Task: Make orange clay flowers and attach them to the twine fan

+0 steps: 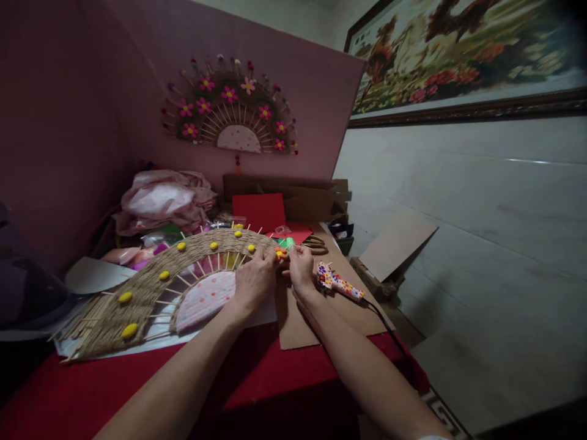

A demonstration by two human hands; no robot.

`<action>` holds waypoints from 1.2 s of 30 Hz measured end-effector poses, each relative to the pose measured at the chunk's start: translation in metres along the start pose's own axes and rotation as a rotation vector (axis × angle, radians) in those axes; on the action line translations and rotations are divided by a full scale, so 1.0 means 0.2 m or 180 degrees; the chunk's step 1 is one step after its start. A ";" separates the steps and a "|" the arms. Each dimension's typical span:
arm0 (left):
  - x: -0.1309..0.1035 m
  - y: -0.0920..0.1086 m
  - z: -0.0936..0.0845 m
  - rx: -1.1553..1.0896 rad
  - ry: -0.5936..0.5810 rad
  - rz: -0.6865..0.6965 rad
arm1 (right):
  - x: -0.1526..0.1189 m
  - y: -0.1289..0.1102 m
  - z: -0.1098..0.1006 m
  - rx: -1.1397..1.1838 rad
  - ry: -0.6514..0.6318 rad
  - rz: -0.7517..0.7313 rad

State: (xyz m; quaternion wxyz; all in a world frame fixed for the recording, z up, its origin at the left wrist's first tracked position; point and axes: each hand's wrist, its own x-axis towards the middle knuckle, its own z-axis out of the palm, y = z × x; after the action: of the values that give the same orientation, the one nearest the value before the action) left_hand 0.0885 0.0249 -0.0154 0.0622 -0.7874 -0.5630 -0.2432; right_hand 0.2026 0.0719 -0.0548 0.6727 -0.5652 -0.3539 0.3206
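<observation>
Both hands, left (257,276) and right (301,269), pinch the orange flower (280,253) at the right end of the woven fan (202,247); uneven finger pressure could bend its petals.

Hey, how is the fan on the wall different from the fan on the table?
The wall fan hangs upright; the table fan lies down. The wall fan has mostly pink flowers, while the table fan has yellow dots. Both are curved, with sticks and a pale, spotted half-circle in the middle.
</observation>
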 end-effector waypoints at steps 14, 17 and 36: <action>0.03 -0.13 -0.23 -0.4739 -0.0033 -0.1745 | -0.02 -0.02 -0.01 -0.0122 0.0309 0.0353; -0.03 -0.19 -0.28 -0.4724 -0.0349 -0.1761 | -0.03 -0.03 0.00 -0.0020 0.0267 0.0443; -0.20 -0.32 -0.15 -0.4437 -0.0121 -0.1157 | -0.05 -0.03 -0.02 -0.0285 0.0440 0.0138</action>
State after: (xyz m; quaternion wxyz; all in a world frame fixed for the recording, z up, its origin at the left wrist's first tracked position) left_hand 0.0099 0.0025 -0.0188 -0.5061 -0.5420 -0.3999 -0.5387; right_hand 0.2008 0.0612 -0.0498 0.6625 -0.6230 -0.3082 0.2792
